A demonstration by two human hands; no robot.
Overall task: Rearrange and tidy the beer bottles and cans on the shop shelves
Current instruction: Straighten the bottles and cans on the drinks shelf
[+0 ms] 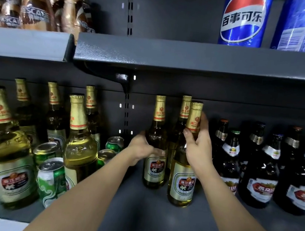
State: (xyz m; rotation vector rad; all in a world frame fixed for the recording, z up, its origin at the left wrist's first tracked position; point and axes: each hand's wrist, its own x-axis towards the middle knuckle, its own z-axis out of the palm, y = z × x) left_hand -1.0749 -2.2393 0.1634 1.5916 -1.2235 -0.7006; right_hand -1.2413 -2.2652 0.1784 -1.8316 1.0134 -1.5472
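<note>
Reaching into the middle of the frame, a person works both hands among pale beer bottles on a grey shelf point(137, 213). At lower left, more gold-necked bottles point(13, 157) stand mixed with green cans point(52, 178), a jumble likely still awaiting sorting. At centre, the left hand point(142, 150) wraps the shoulder of one bottle point(155, 153), seemingly to steady it or slide it into line. Just right, the right hand point(199, 148) grips the neck of a nearer bottle point(183, 182), standing upright on the shelf. At far right, dark bottles point(262, 175) stand in their own group.
</note>
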